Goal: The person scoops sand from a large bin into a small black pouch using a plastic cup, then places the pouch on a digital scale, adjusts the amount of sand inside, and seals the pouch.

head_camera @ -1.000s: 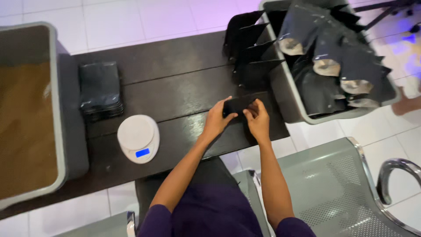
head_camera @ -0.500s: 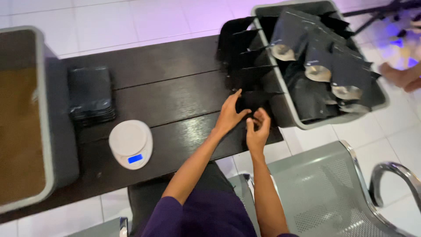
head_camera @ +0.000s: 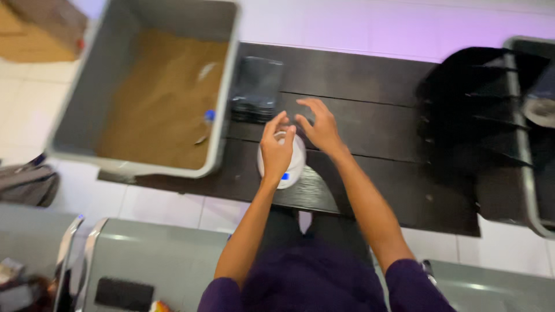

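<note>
My left hand (head_camera: 277,147) hovers over a small round white scale (head_camera: 293,169) with a blue display, covering most of it. Its fingers are loosely apart and hold nothing. My right hand (head_camera: 318,124) is just to the right and a little farther out, fingers spread and empty, above the dark wooden table (head_camera: 376,115). A stack of flat black pouches (head_camera: 257,89) lies just beyond both hands, close to my fingertips. The picture is blurred by motion.
A large grey bin (head_camera: 222,115) of brown powder, with a small blue-tipped scoop (head_camera: 207,118) in it, stands at the left. A black divider rack (head_camera: 462,110) and another grey bin (head_camera: 520,173) are at the right. Grey metal seats (head_camera: 156,266) sit below the table.
Both hands have left the black pouch by the right-hand bin and swung left to above the scale. The view has turned left with them, bringing the powder bin to the middle.
</note>
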